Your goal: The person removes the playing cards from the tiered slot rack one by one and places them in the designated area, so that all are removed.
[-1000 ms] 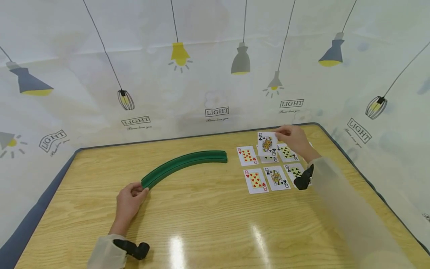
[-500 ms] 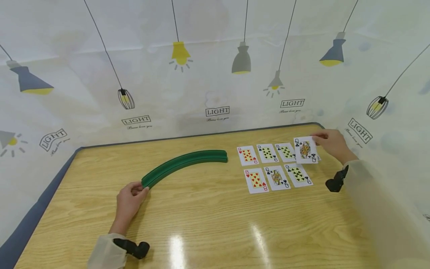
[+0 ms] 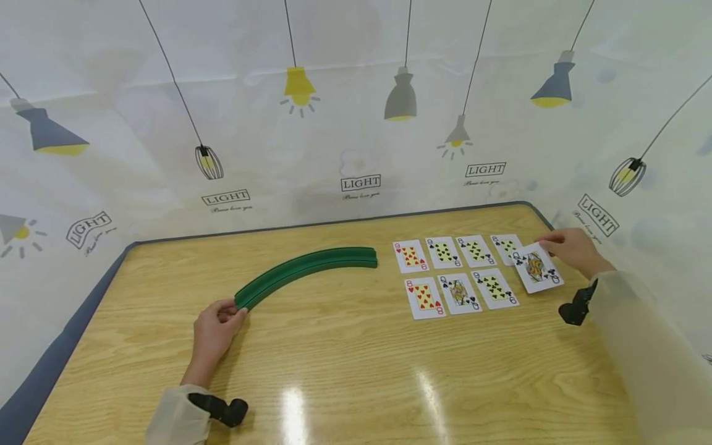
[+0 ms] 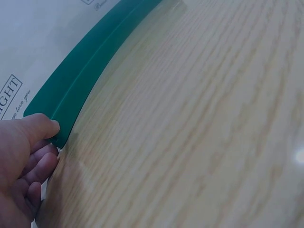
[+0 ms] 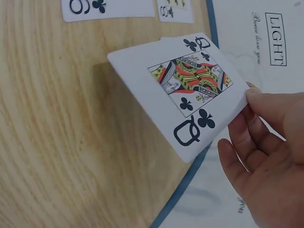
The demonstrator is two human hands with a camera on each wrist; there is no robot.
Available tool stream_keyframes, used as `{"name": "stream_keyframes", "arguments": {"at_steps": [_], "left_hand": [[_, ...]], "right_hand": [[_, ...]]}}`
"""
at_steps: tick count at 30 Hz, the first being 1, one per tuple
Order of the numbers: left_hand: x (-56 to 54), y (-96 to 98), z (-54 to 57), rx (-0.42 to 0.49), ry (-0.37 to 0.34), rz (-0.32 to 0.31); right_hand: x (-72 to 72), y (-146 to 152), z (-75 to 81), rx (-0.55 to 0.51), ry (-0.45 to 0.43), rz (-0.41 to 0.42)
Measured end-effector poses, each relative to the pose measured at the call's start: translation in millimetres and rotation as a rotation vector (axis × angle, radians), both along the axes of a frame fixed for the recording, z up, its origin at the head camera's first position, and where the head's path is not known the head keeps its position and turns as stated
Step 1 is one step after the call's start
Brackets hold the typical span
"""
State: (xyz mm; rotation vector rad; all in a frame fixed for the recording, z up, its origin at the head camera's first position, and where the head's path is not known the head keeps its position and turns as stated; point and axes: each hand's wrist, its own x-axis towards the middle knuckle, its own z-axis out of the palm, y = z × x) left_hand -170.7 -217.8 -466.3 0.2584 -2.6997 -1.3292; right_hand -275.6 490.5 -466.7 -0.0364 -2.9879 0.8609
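My right hand [image 3: 575, 250] pinches the queen of clubs [image 5: 190, 90] by its edge, thumb on top. The card is tilted over the wood, its shadow beneath it in the right wrist view. In the head view it overlaps a corner of the rightmost far-row card, a black eight [image 3: 505, 247]. My left hand [image 3: 217, 330] grips the near left end of a curved green card holder [image 3: 303, 269], thumb on its upper face and fingers curled below. The groove of the holder carries no card.
Two rows of face-up playing cards lie on the wooden table [image 3: 334, 371]. The near row has the eight of hearts [image 3: 424, 298], queen of spades [image 3: 460, 293] and nine of clubs [image 3: 495, 288]. A white lamp-print sheet [image 3: 311, 148] rises behind the table.
My right hand has carried the queen of clubs rightward from above the far row, then lower and nearer to me at the row's right end. The left hand and holder stay put.
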Motion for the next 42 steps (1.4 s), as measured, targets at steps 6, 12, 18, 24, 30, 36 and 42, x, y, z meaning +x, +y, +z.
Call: {"name": "stream_keyframes", "arguments": {"at_steps": [6, 12, 18, 24, 30, 36, 42], "left_hand": [[-1.8, 0.0, -1.6, 0.004, 0.000, -0.003], [-3.8, 0.7, -2.4, 0.001, -0.003, 0.001], [-3.9, 1.2, -0.4, 0.007, 0.002, -0.005], [-3.4, 1.0, 1.2, 0.006, -0.006, -0.008], [-2.5, -0.2, -0.4, 0.010, 0.006, 0.000], [-1.7, -1.6, -2.2, 0.016, 0.006, -0.002], [-1.6, -1.2, -0.7, -0.001, 0.001, 0.001]], "right_hand": [[39.5, -46.1, 41.2, -0.062, -0.087, 0.003], [46.6, -48.0, 32.3, -0.074, -0.091, -0.013], [44.5, -45.0, 18.0, -0.047, -0.094, -0.023], [46.1, -48.7, 15.6, 0.022, -0.127, -0.050], [50.0, -53.4, 17.0, 0.019, -0.094, -0.044], [50.0, -48.6, 12.9, -0.036, -0.111, -0.033], [46.5, -38.0, 6.4, -0.045, -0.119, -0.027]]}}
